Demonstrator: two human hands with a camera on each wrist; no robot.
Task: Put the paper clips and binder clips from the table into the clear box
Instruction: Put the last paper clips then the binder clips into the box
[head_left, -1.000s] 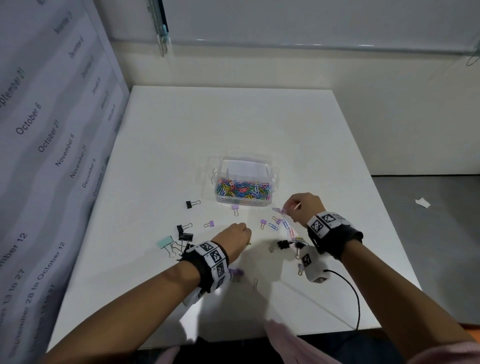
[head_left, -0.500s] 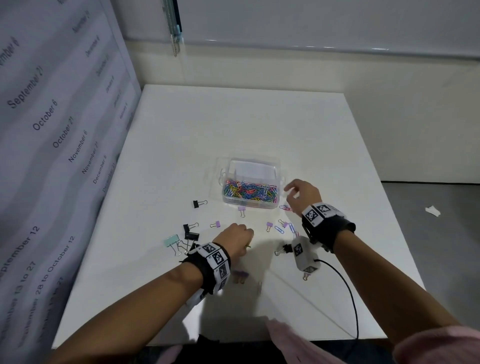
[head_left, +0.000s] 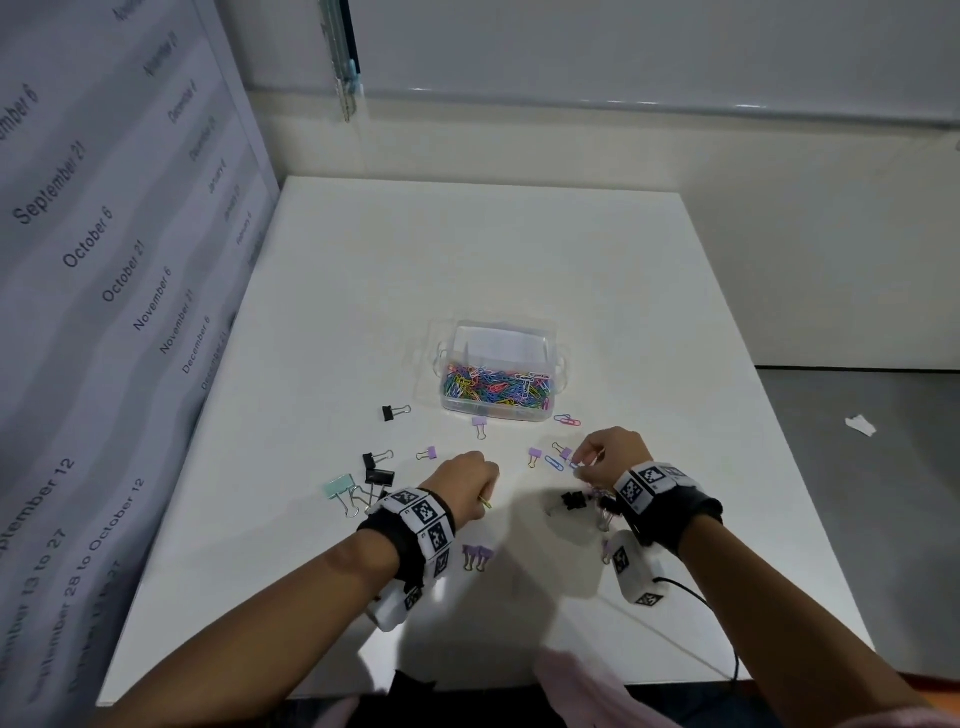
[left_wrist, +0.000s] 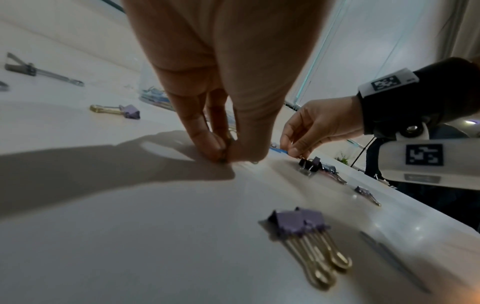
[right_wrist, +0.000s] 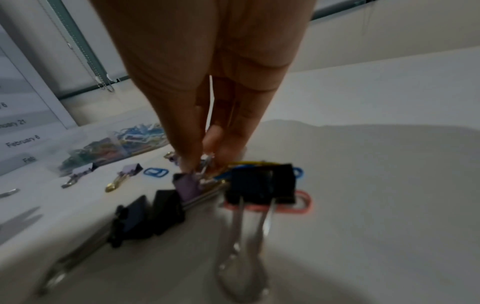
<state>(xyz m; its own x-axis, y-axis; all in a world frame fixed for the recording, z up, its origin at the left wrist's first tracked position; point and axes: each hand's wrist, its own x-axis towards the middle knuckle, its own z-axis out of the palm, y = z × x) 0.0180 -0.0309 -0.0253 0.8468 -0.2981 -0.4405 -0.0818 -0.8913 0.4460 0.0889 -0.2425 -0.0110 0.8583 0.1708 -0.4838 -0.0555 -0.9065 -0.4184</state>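
The clear box (head_left: 557, 364) stands mid-table, open and holding several coloured paper clips. My left hand (head_left: 480, 493) is curled down on the table in front of it, pinching a yellow paper clip (head_left: 486, 502) with fingertips (left_wrist: 215, 144) against the surface. To the right, my right hand (head_left: 584, 462) pinches the silver wire handle of a small purple binder clip (right_wrist: 187, 186), which lies among black binder clips (right_wrist: 259, 185) and loose paper clips (right_wrist: 155, 172). Two purple binder clips (head_left: 477, 555) lie together beside my left wrist.
Black binder clips (head_left: 378, 475) and a mint one (head_left: 340, 487) lie left of my left hand. Purple clips (head_left: 480, 422) and paper clips (head_left: 567, 420) sit in front of the box. A calendar panel (head_left: 104, 260) walls the table's left side. A cable (head_left: 691, 592) trails from my right wrist.
My right hand has come back from the box's right front corner to the cluster of clips and pinched one. My left hand has stayed in place, curled on the table.
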